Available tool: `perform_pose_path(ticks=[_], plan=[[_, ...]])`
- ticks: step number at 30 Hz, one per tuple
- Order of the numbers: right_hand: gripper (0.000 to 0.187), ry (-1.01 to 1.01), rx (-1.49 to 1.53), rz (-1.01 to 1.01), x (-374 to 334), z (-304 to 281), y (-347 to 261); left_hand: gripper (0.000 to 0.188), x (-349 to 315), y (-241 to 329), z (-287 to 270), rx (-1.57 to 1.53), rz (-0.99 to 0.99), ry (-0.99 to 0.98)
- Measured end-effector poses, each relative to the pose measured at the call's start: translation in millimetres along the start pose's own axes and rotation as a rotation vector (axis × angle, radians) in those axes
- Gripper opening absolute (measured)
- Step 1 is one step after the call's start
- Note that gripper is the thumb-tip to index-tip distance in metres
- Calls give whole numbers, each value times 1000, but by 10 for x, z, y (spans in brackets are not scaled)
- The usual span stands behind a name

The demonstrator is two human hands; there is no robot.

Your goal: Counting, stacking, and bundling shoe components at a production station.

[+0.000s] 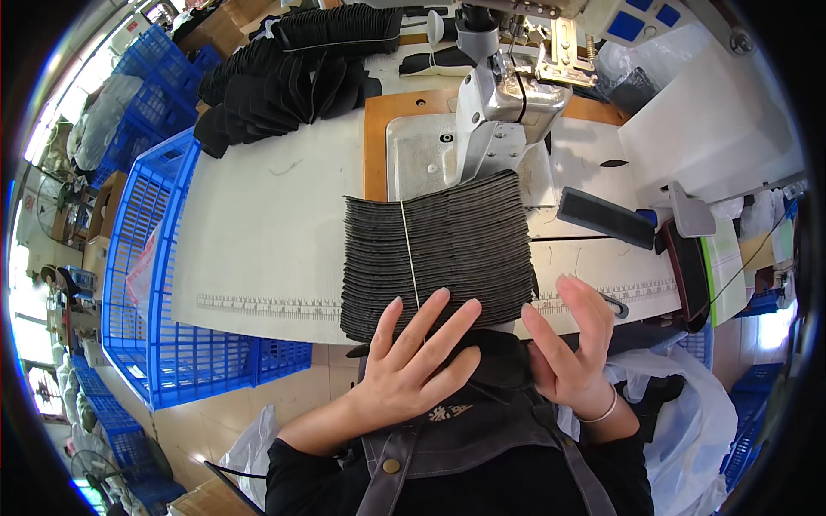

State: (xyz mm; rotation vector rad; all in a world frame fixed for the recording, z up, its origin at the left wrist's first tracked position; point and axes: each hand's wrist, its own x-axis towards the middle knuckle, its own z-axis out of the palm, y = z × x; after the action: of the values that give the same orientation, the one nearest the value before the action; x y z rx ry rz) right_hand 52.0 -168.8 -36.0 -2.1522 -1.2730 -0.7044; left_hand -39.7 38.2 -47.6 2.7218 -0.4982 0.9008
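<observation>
A thick fanned stack of dark grey cut fabric pieces [439, 254], tied across the middle with a pale string, lies on the near edge of the white sewing table [258, 249]. My left hand [413, 357] rests flat with fingers spread against the stack's near edge. At the stack's near right corner my right hand [568, 340] is held up with its fingers apart. Between the two hands, a single black piece [499, 357] lies against my lap; whether either hand grips it I cannot tell.
A sewing machine [508, 95] stands just behind the stack. Piles of black cut pieces [292, 77] sit at the table's far left. Blue plastic crates [146, 275] stand left of the table. A black block [607, 217] and a dark brush-like tool [688, 271] lie to the right.
</observation>
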Motion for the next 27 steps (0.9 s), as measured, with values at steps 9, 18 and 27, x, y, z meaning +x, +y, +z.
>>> perform_pose_path(ticks=[9,18,27], plan=[[34,88,125,-42,-102,78,-29,11,4,-5,15,-22,0,-17],[29,28,101,-43,-114,63,-63,11,-17,-11,6,-29,5,-12],[35,118,355,-67,-100,124,-56,11,0,-23,-3,-56,10,-21]])
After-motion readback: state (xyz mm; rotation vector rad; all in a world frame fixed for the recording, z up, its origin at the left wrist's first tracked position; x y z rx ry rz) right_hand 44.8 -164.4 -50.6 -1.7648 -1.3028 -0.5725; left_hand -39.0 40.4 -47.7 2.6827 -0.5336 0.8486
